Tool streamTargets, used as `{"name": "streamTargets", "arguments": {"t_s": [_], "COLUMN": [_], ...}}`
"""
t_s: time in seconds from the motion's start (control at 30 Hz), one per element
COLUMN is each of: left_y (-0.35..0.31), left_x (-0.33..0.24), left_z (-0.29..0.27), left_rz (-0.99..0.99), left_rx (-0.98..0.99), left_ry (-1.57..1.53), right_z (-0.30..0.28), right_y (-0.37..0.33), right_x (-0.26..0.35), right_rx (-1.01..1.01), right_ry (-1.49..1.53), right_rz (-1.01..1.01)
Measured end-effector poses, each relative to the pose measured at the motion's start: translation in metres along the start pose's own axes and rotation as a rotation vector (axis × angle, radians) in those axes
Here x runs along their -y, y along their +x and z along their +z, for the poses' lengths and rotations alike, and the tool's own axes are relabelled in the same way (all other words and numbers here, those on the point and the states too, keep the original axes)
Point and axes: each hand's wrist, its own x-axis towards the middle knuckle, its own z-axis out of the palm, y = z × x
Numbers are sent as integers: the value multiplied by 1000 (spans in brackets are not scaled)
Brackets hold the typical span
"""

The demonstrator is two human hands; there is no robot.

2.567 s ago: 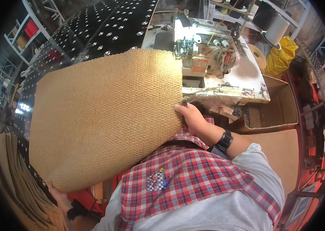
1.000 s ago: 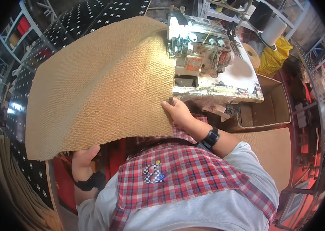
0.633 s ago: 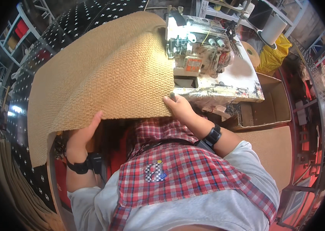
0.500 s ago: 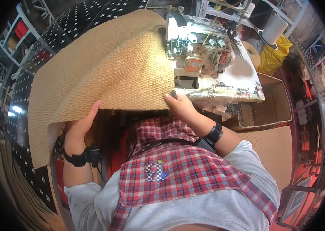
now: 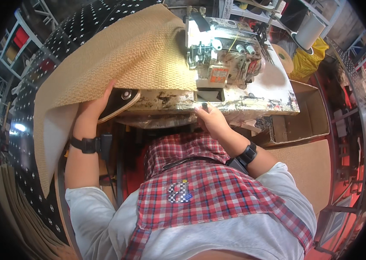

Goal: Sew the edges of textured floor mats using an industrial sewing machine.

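A tan woven mat [image 5: 144,56] with a pale backing drapes over the worktable, its right side lying against the lit sewing machine [image 5: 224,54]. My left hand [image 5: 96,104] grips the mat's near edge, with the thumb against the top and the fingers hidden underneath. Right of it, my right hand [image 5: 213,122] is closed at the front edge of the machine's worn white table [image 5: 261,97], apart from the mat. A small dark object [image 5: 205,105] pokes out between its thumb and fingers; its kind is unclear.
A cardboard box [image 5: 306,115] stands right of the machine, with a yellow bag [image 5: 313,56] behind it. A thread cone [image 5: 310,32] stands at the back right. On the left is a black table with shiny studs [image 5: 31,143], and folded brown cloth [image 5: 22,208] hangs beside it.
The mat's near edge has moved away from me, uncovering the table's front and a rounded dark panel. My left hand went forward with it. The right hand let go of the mat, shifting slightly right.
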Motion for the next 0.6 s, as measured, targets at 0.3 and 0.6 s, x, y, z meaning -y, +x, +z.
{"name": "streamTargets", "arguments": {"t_s": [0.3,0.6], "left_y": [42,-20], "left_x": [7,-52], "left_z": [26,7], "left_rz": [-55,-44], "left_rx": [33,-70], "left_ry": [-22,-187], "right_z": [3,19], "right_y": [-1,13], "right_x": [-2,11], "right_rx": [-31,37], "right_ry": [-49,-68], "right_rz": [42,41]}}
